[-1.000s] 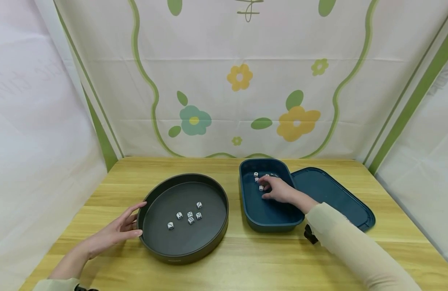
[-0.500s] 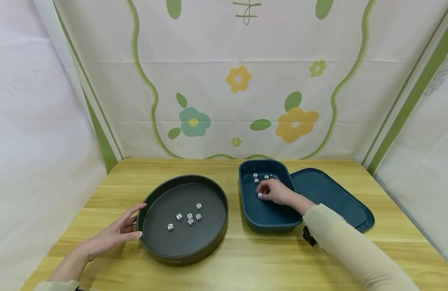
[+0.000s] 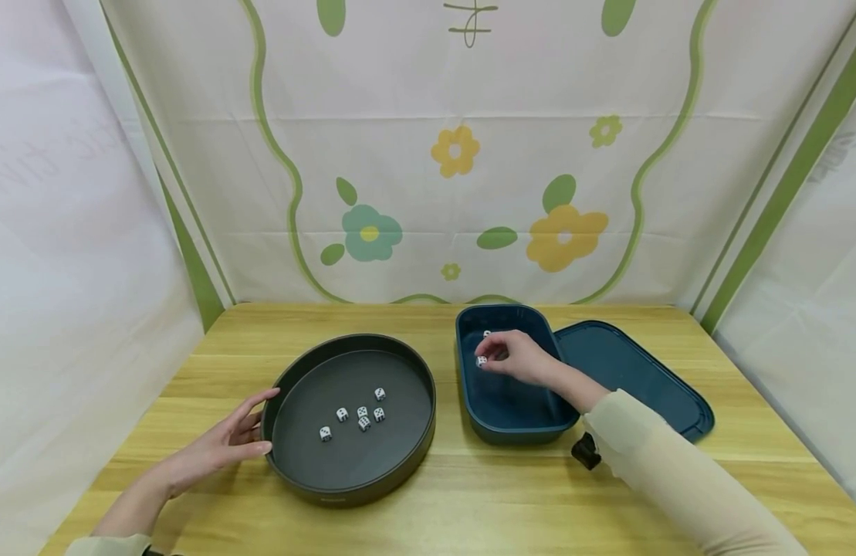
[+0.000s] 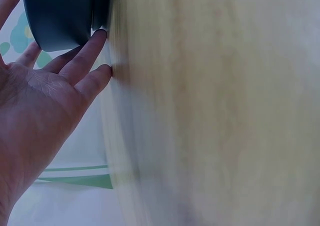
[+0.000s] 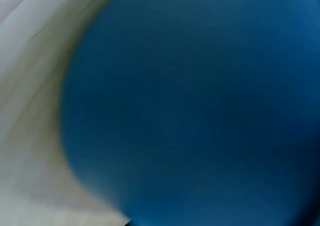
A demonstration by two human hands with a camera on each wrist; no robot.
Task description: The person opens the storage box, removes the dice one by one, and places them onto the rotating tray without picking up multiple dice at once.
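Note:
In the head view my left hand (image 3: 215,450) rests against the left side of a round dark pan (image 3: 422,452). Its fingers are spread; the left wrist view shows them fairly straight, their tips by the pan's wall. Several white dice (image 3: 363,423) lie on the pan's floor. My right hand (image 3: 521,358) reaches over the rectangular blue container (image 3: 521,430) and pinches a white die (image 3: 481,361) between thumb and fingertips. Another die (image 3: 486,334) shows behind that hand, which hides part of the container's inside. The right wrist view is filled by the blurred container wall (image 5: 190,106).
A flat blue lid (image 3: 636,378) lies right of the container, partly behind the right forearm. Both vessels stand on a wooden table (image 3: 462,502). A printed white cloth (image 3: 414,154) hangs behind the table, with white cloth at both sides.
My right hand has taken a die from the container's floor and lifted it, shifting slightly left and up. The left hand, the pan and the dice in it have kept their places.

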